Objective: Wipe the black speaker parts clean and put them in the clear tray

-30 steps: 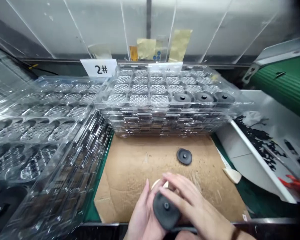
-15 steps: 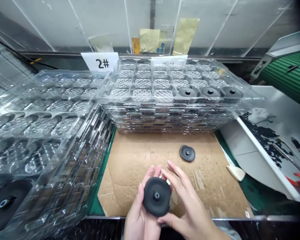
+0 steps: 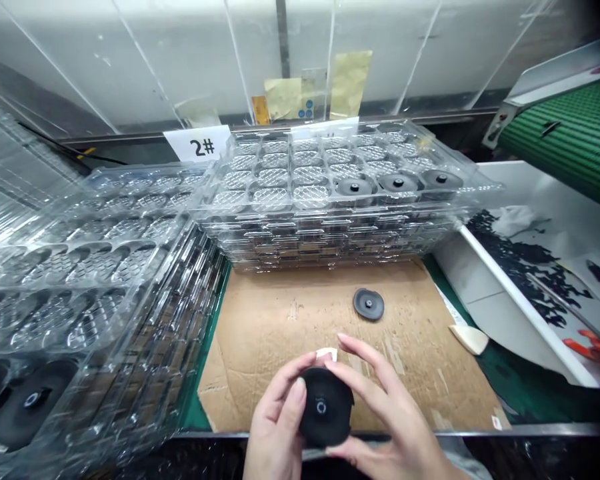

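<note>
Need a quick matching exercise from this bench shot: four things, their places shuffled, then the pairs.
Things
1. Row of three black discs
2. Lone black disc
3. Nearest black disc
4. Cream wedge

Places
A. On the green mat
B. Between the left hand and right hand
C. In the clear plastic tray
D. On the brown cardboard sheet

Pairs
1-C; 2-D; 3-B; 4-A

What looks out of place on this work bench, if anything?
A black disc lies loose on the cardboard, outside any pocket. Three others sit in pockets of the top clear tray, so this one looks stray.
</note>
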`<action>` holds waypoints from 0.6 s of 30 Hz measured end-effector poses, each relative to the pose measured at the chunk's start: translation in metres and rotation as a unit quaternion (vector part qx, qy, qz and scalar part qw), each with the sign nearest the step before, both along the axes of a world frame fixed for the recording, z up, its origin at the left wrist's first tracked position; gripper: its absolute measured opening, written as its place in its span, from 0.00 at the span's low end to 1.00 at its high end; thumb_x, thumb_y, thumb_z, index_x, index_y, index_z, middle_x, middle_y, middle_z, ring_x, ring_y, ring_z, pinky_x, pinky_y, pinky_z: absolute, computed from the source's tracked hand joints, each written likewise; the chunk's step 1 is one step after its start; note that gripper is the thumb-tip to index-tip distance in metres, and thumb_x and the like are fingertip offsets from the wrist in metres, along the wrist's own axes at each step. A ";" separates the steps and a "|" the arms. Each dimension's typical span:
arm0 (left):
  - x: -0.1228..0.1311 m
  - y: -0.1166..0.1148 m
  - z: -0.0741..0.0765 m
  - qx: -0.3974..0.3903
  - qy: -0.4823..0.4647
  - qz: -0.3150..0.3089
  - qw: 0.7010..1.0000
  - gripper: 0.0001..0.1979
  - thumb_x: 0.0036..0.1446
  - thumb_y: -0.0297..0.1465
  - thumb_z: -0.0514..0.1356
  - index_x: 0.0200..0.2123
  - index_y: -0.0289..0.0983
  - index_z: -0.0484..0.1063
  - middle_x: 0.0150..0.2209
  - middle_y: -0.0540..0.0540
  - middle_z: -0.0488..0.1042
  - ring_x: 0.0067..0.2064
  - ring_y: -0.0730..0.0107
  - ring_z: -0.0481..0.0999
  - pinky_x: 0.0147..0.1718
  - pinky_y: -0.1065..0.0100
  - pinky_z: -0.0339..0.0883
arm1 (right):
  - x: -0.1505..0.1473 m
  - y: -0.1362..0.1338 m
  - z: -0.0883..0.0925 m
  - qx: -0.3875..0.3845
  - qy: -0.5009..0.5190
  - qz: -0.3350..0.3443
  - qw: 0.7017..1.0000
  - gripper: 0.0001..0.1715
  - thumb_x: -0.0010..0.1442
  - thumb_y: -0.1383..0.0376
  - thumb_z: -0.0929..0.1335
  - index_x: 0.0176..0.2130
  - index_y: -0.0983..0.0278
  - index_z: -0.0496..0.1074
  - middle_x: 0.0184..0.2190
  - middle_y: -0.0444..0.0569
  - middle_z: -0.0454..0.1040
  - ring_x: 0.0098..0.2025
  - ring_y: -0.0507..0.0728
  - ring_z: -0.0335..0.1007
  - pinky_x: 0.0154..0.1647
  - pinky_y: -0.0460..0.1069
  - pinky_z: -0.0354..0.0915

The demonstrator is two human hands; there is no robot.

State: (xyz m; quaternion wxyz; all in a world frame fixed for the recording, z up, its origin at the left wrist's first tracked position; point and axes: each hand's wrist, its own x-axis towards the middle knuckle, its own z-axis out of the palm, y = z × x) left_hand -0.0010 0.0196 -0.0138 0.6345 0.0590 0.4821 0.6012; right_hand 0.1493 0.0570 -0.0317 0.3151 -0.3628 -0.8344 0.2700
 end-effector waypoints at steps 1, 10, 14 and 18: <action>0.000 0.001 0.001 -0.005 0.067 -0.003 0.998 0.11 0.46 0.36 0.66 0.34 0.40 0.78 0.36 0.47 0.80 0.40 0.68 0.76 0.36 0.77 0.67 | 0.002 0.001 0.000 0.015 -0.001 0.014 1.000 0.32 0.58 0.52 0.66 0.59 0.58 0.57 0.60 0.55 0.51 0.59 0.62 0.55 0.57 0.56 0.59; -0.003 0.014 -0.011 -0.034 0.081 -0.057 0.995 0.12 0.51 0.32 0.63 0.41 0.39 0.72 0.41 0.45 0.78 0.39 0.70 0.75 0.35 0.75 0.66 | 0.014 -0.007 -0.005 -0.044 0.040 0.004 0.998 0.36 0.53 0.51 0.69 0.57 0.57 0.59 0.58 0.55 0.55 0.58 0.63 0.57 0.56 0.55 0.60; 0.000 0.007 -0.014 -0.040 0.020 -0.153 0.987 0.11 0.54 0.33 0.60 0.41 0.37 0.73 0.40 0.44 0.77 0.39 0.68 0.76 0.34 0.73 0.66 | 0.020 -0.008 -0.006 -0.114 0.057 -0.016 0.992 0.38 0.51 0.49 0.70 0.58 0.55 0.59 0.59 0.55 0.55 0.59 0.65 0.56 0.56 0.57 0.60; 0.000 -0.003 -0.017 -0.005 -0.174 -0.269 0.947 0.21 0.56 0.43 0.56 0.45 0.36 0.73 0.36 0.41 0.78 0.33 0.68 0.77 0.33 0.70 0.67 | 0.023 -0.006 -0.009 -0.173 0.069 0.003 0.982 0.37 0.50 0.54 0.72 0.57 0.55 0.60 0.60 0.56 0.52 0.60 0.66 0.55 0.57 0.60 0.58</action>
